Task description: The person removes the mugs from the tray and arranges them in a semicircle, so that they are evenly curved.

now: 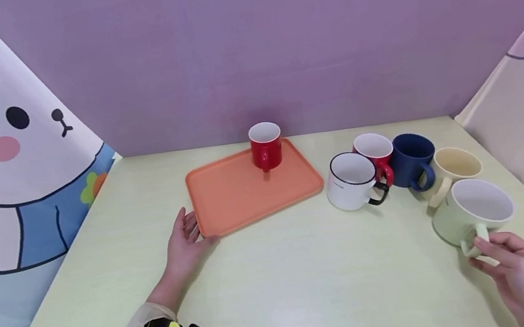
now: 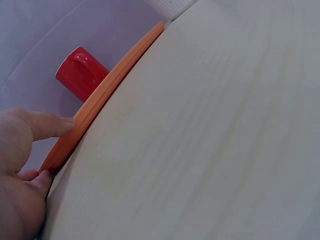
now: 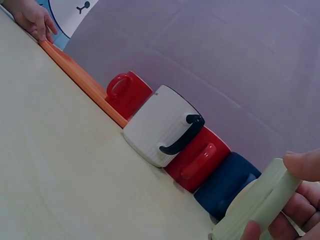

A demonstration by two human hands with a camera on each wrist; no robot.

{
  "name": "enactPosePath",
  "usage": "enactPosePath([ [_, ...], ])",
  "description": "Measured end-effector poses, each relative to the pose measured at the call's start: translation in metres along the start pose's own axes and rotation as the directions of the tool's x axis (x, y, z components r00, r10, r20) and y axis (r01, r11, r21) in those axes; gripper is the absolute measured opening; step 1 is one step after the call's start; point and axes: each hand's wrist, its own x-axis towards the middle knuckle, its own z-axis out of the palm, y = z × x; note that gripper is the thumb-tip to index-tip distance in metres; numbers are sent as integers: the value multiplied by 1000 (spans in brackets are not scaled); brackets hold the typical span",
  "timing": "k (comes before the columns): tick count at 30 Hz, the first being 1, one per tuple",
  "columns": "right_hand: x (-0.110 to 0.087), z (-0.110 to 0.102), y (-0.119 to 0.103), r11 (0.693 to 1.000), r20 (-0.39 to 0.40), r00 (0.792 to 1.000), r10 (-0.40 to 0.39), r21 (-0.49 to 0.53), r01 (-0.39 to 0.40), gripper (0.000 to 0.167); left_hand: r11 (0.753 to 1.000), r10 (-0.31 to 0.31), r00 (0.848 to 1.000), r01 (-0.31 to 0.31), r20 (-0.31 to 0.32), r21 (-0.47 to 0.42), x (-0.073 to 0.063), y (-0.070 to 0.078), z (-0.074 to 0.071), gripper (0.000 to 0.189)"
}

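Observation:
At the near left corner of an orange tray (image 1: 247,198), my left hand (image 1: 187,245) holds the edge, thumb on the front rim and fingers along the left side. A red mug (image 1: 267,148) stands upright on the tray's far right part. On the right, my right hand (image 1: 518,265) pinches the handle of a pale green mug (image 1: 459,223) between thumb and fingers. That mug is upright, close beside a cream mug (image 1: 457,164). In the right wrist view the green mug's handle (image 3: 280,195) lies between thumb and fingers.
To the tray's right stand a white mug (image 1: 349,189) with a black rim and handle, a second red mug (image 1: 374,147) and a navy mug (image 1: 407,159), close together. Behind the table rises a purple backdrop (image 1: 273,46); a cartoon-printed cloth (image 1: 8,171) hangs at left.

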Motion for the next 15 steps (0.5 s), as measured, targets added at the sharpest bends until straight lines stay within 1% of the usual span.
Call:
enactPosePath([
  [4, 4, 2, 2, 999, 20, 1000, -1, -38, 2, 31, 1000, 0, 1000, 0, 2, -3, 0, 2, 0, 105],
  [7, 7, 2, 2, 994, 43, 999, -6, -106, 10, 32, 1000, 3, 1000, -3, -1, -3, 0, 2, 0, 105],
  [10, 10, 0, 1, 988, 75, 997, -9, -152, 21, 33, 1000, 6, 1000, -6, -3, -6, 1, 1, 0, 105],
  [15, 11, -4, -2, 987, 117, 993, -18, -157, 36, 34, 1000, 4, 1000, -4, 1, -11, 1, 0, 0, 105],
])
